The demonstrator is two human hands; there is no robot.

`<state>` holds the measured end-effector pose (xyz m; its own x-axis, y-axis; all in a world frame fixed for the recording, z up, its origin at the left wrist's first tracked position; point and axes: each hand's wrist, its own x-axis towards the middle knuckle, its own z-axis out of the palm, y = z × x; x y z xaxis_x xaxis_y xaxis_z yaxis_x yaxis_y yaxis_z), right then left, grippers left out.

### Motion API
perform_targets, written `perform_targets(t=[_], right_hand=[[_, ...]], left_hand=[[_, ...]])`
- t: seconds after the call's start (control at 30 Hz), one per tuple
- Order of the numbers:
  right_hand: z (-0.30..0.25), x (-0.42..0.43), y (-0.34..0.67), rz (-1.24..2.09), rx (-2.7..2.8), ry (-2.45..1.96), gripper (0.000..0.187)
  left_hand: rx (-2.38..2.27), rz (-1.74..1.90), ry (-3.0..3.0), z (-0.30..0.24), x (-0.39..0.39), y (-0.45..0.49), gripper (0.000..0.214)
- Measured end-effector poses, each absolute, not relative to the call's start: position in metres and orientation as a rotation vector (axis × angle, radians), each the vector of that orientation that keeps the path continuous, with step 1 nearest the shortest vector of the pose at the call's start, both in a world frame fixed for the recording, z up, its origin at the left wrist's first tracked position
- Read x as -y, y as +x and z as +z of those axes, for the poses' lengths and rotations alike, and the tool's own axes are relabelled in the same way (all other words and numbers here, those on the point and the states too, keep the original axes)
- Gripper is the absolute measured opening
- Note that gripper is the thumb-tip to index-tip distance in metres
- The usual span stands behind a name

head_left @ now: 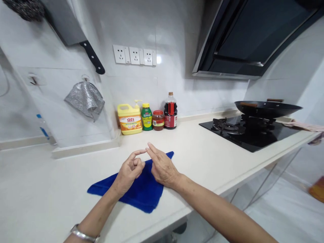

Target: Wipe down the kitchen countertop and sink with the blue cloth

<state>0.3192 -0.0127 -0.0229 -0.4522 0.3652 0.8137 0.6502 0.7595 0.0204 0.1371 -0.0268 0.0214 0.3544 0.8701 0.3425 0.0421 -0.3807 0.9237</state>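
Note:
A dark blue cloth [145, 192] lies on the counter, folded over, with pointed corners at its left and upper right. Above it is my left hand [129, 172], its index finger stretched out and the other fingers curled in with nothing in them. My right hand [163, 167] reaches in from the right, fingers extended and empty. The tips of its fingers touch or nearly touch the tip of my left index finger. Parts of the cloth are hidden behind both hands and my left forearm. A silver bracelet [83, 234] circles my left wrist.
By the wall stand a yellow detergent jug [130, 119], a green bottle [146, 118], a red-lidded jar [158, 120] and a dark sauce bottle [170, 113]. A wok [268, 109] sits on the gas stove [235, 131]. A cleaver [68, 28] and silvery cloth [86, 98] hang left.

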Motion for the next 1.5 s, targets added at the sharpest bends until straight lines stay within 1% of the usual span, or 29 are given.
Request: perform_targets(t=[0.27,0.47,0.8,1.23,1.5], right_hand=[[-0.02,0.015,0.317,-0.437,2.07,-0.736,0.077],[-0.02,0.016,0.318,-0.433,2.075,-0.759,0.078],[-0.019,0.016,0.318,-0.436,2.092,-0.802,0.08],[-0.019,0.018,0.319,-0.436,2.127,-0.81,0.079],[-0.016,0.024,0.318,-0.421,2.15,-0.817,0.078]], left_hand=[[-0.767,1.1,1.758,0.019,0.026,0.135,0.054],[-0.741,1.063,1.761,0.02,0.03,0.134,0.055],[-0.703,1.039,1.75,0.014,0.027,0.13,0.065],[-0.656,1.024,1.738,0.012,0.026,0.13,0.063],[-0.671,1.147,1.684,0.015,0.028,0.132,0.063]])
